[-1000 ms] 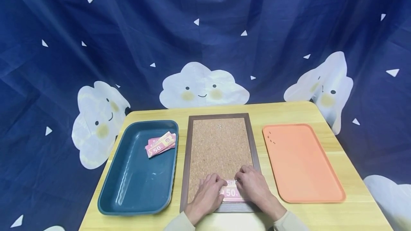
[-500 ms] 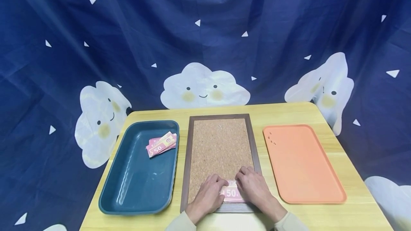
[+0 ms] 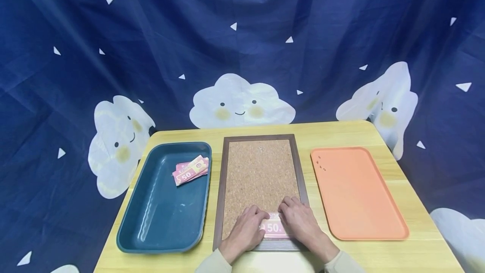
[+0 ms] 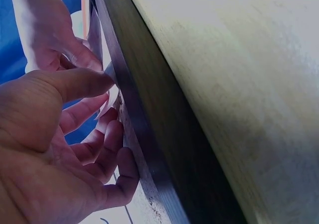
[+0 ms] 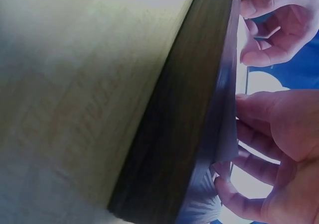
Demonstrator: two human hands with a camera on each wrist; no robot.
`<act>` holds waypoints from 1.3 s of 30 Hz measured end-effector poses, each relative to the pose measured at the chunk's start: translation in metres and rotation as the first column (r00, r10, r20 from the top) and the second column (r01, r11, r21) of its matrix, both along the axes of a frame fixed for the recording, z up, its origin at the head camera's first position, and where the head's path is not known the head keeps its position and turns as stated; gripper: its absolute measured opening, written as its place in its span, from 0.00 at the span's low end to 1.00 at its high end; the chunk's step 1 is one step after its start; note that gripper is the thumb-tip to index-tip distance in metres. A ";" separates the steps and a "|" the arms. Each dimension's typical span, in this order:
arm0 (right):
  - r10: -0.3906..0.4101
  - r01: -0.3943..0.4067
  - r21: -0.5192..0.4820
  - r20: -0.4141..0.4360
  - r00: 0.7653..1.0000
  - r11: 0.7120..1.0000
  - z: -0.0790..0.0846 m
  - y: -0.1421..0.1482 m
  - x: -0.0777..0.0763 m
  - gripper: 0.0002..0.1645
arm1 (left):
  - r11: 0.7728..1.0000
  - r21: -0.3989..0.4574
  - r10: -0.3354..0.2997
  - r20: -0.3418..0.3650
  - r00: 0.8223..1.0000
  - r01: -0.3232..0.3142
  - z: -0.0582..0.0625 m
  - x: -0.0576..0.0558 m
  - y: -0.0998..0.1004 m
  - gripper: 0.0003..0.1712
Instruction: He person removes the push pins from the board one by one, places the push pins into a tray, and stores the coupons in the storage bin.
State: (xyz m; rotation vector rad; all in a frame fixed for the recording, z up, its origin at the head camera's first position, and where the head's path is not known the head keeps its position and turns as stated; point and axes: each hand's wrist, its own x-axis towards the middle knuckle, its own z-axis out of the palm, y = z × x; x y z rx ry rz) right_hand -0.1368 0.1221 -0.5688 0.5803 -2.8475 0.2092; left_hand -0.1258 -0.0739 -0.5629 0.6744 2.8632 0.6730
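A pink and cream paper coupon [image 3: 273, 228] marked "50" lies along the near end of a brown-framed corkboard [image 3: 261, 176]. My left hand [image 3: 244, 230] holds its left part, thumb at the near edge and fingers at the far side. On the right part, my right hand [image 3: 302, 221] grips the coupon likewise, covering that end. Part of the paper [image 5: 228, 127] overlaps the frame's inner edge in the right wrist view. The left wrist view shows the left thumb [image 4: 87, 82] against the paper, fingers bent onto the cork.
Left of the board stands a deep blue bin [image 3: 159, 218] with several more pink coupons [image 3: 191, 171] inside. An orange tray [image 3: 360, 197] at the right carries several tiny dark pieces [image 3: 320, 164]. A small clear object [image 3: 260, 149] sits at the board's far end.
Both hands keep their place on the coupon. The whole head view shifts very slightly; nothing is taken up or let go.
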 end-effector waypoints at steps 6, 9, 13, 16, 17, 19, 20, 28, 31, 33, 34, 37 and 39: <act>-0.004 0.004 -0.004 0.005 1.000 1.000 0.000 0.000 0.001 0.02 | 1.000 0.001 0.002 -0.003 1.000 -0.002 0.000 0.000 0.000 0.22; -0.006 0.006 -0.014 0.005 1.000 1.000 0.000 0.000 0.000 0.02 | 1.000 0.001 0.005 -0.001 1.000 -0.005 0.001 0.000 0.000 0.22; -0.008 0.008 -0.015 0.022 1.000 1.000 -0.001 0.001 0.000 0.03 | 1.000 0.001 0.010 0.009 1.000 -0.010 0.001 0.000 0.000 0.22; -0.010 0.010 -0.008 0.038 0.999 1.000 0.000 0.001 -0.001 0.03 | 1.000 0.001 0.011 0.014 1.000 -0.011 0.001 0.000 0.000 0.22; -0.009 0.010 -0.006 0.040 0.999 1.000 0.000 0.001 -0.001 0.03 | 1.000 0.001 0.011 0.013 1.000 -0.011 0.001 0.000 0.000 0.22; -0.009 0.009 -0.004 0.040 0.999 1.000 0.000 0.001 -0.001 0.03 | 1.000 -0.001 0.011 0.011 1.000 -0.011 0.001 0.000 0.000 0.22; -0.008 0.008 -0.002 0.038 0.999 1.000 0.000 0.001 -0.001 0.03 | 1.000 -0.002 0.011 0.010 1.000 -0.011 0.000 0.000 0.000 0.22; 0.000 0.000 -0.001 0.008 1.000 1.000 -0.002 0.001 0.000 0.02 | 1.000 0.004 0.006 0.004 1.000 -0.006 0.001 0.000 0.000 0.22; 0.001 -0.001 0.000 0.007 1.000 1.000 -0.003 0.002 0.000 0.03 | 1.000 0.004 0.008 0.011 1.000 -0.008 0.001 0.000 0.000 0.22; 0.002 -0.002 0.003 0.013 1.000 1.000 -0.002 0.001 0.000 0.03 | 1.000 0.002 0.012 0.020 1.000 -0.012 0.001 0.000 0.000 0.22; 0.002 -0.002 0.006 0.017 1.000 1.000 -0.002 0.001 0.000 0.03 | 1.000 0.000 0.013 0.024 1.000 -0.013 0.001 0.000 0.000 0.22; 0.001 -0.001 0.008 0.027 1.000 1.000 -0.001 0.001 0.000 0.03 | 1.000 -0.004 0.016 0.036 0.999 -0.016 0.002 0.000 0.001 0.22; 0.000 0.000 0.009 0.040 0.999 1.000 -0.001 0.001 0.000 0.02 | 1.000 -0.006 0.016 0.048 0.999 -0.016 0.002 0.000 0.000 0.22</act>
